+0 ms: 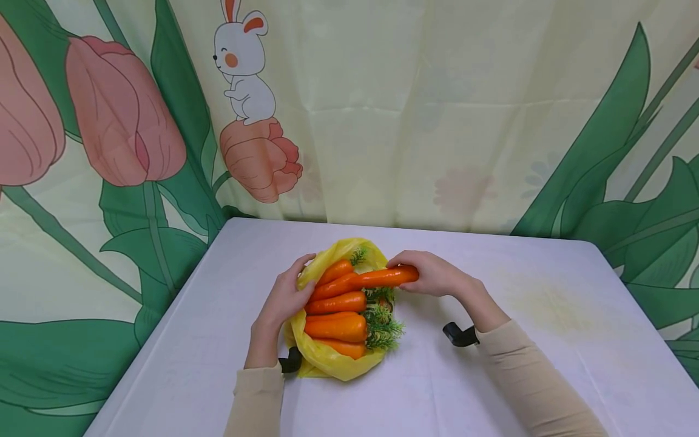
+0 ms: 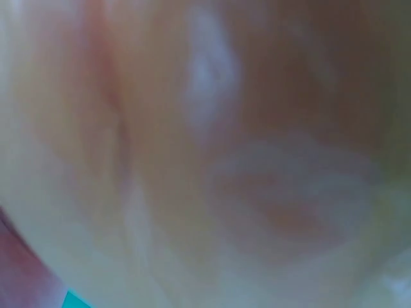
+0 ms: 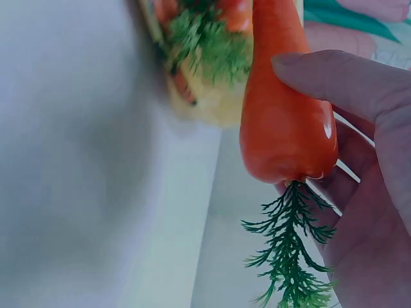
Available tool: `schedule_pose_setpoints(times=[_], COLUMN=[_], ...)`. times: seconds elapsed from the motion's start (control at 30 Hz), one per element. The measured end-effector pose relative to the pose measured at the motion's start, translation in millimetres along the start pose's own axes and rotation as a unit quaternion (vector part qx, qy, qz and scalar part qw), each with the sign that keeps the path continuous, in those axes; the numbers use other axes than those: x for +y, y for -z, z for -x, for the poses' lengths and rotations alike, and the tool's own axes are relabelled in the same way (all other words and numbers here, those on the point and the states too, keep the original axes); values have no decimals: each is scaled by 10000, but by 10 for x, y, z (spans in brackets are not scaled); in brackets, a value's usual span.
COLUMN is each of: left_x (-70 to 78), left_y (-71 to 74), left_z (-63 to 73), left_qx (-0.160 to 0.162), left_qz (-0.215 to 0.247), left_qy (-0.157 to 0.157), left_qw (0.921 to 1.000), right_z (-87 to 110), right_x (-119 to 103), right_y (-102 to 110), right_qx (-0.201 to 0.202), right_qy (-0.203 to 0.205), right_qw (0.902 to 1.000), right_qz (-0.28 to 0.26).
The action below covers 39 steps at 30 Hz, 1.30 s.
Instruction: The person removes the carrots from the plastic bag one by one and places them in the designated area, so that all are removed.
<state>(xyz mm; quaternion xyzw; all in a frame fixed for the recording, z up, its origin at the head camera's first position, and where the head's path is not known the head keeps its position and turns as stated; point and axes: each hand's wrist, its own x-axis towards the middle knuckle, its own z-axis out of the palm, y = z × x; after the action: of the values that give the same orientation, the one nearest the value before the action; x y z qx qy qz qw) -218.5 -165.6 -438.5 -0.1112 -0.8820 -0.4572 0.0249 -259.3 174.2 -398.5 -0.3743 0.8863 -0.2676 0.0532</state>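
A yellow plastic bag (image 1: 341,370) lies with its mouth spread, and several orange carrots (image 1: 335,328) with green leafy tops (image 1: 382,328) are in it. My left hand (image 1: 284,296) grips the bag's left rim, thumb over the edge by the carrots. With my right hand (image 1: 431,273) I hold one carrot (image 1: 384,277) by its thick end, its narrow part reaching left over the others. In the right wrist view the thumb presses on that carrot (image 3: 289,122), and its green leaves (image 3: 292,247) hang below the palm. Pale bag plastic (image 2: 167,192), blurred, fills the left wrist view.
A white-covered table (image 1: 491,388) bears the bag. Behind it hangs a curtain (image 1: 371,121) printed with tulips and a rabbit. Black camera mounts (image 1: 460,335) stick out at both wrists.
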Motion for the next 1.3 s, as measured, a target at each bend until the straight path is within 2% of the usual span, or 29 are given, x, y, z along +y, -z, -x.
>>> schedule_pose_setpoints(times=[0.53,0.93,1.3], left_x=[8,21,25], left_y=[13,4,1], left_z=[17,17,10], left_qx=[-28,-1,-13], left_qz=[54,-4,17], left_qy=[128,199,228], left_qw=[9999,9998,9997], right_z=[197,239,240], right_x=[406,604,794], right_y=[147,214,223], right_qx=[550,659,692], right_qy=[-487,-768,-1256], right_qw=[9973,9948,9897], right_qz=[79,103,2])
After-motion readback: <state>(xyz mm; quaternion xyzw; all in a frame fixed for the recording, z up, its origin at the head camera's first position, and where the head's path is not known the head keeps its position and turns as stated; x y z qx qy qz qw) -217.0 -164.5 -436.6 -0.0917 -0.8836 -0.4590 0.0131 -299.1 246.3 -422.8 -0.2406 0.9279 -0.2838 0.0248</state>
